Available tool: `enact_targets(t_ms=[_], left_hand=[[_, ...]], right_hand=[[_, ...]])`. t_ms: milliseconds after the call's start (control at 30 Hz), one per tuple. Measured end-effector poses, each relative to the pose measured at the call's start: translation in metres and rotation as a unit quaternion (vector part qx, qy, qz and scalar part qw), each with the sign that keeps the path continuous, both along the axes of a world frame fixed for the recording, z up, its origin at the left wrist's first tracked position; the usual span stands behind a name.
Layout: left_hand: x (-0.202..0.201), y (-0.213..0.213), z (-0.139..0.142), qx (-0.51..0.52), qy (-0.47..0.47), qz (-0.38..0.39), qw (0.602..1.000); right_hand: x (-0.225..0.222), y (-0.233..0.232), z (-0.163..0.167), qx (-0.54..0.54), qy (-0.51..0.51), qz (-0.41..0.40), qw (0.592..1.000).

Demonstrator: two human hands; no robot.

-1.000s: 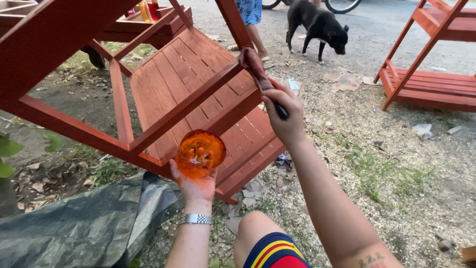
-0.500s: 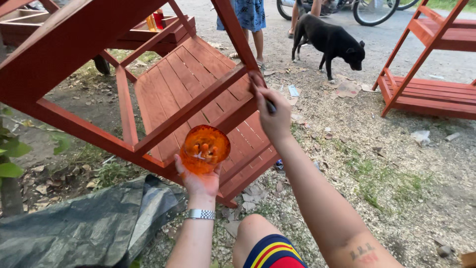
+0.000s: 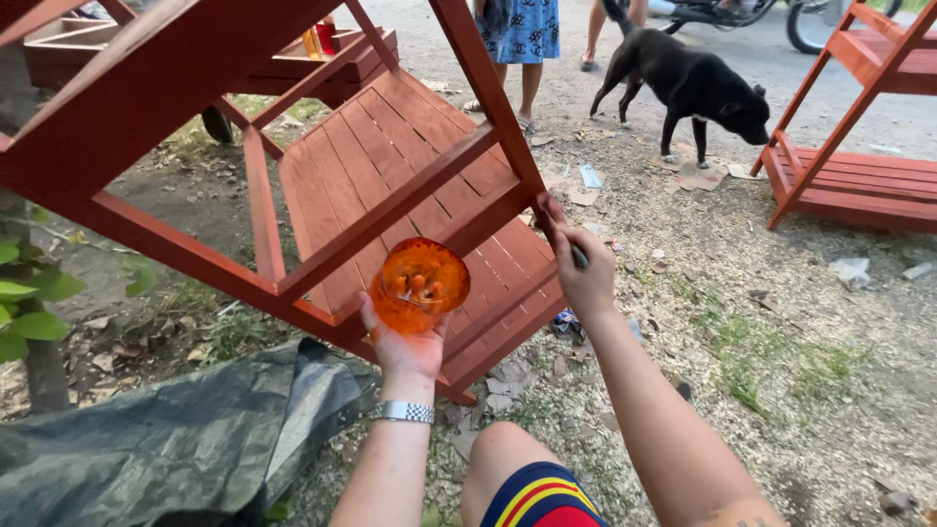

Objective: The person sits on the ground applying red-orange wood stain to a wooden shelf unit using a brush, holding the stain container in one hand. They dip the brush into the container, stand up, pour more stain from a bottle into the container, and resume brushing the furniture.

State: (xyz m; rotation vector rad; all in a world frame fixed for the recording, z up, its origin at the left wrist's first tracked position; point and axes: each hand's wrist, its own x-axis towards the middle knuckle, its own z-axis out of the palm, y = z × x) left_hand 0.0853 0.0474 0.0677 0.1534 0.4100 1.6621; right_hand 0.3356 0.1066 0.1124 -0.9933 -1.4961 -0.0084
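Observation:
My left hand (image 3: 405,346) holds up a round orange container of reddish-brown paint (image 3: 420,283), its open top tilted toward me. A metal watch band circles that wrist. My right hand (image 3: 581,273) grips a paintbrush (image 3: 578,256) whose handle shows past my fingers; the bristles are hidden against the frame post. Both hands are at a red-brown slatted wooden shelf unit (image 3: 390,185) lying tipped on its side, the right hand touching its post near the lower slats.
A black dog (image 3: 688,83) stands on the gravel behind the shelf, beside a person's legs (image 3: 522,44) in a blue patterned garment. Another red shelf unit (image 3: 859,156) stands at right. A dark tarp (image 3: 176,439) lies at lower left. My knee (image 3: 508,464) is below.
My right hand with the brush has moved down along the frame post toward the lower slats. The dog has walked to the right. The paint container stays raised in my left hand.

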Motion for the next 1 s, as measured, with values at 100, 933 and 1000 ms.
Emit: enact_targets(t_ms=[100,933,1000], left_hand=[[-0.001,0.000,-0.001,0.005,0.022,0.010,1.000],[-0.056,-0.039,-0.053,-0.004,-0.004,0.109,0.994],[-0.058,-0.040,-0.055,0.003,-0.003,0.113,0.994]], right_hand=[[-0.029,0.016,0.040,0.037,0.021,0.015,0.999],[-0.049,0.003,0.075,0.111,-0.032,0.194,0.974],[-0.032,0.005,0.082,0.131,-0.039,0.165,0.977]])
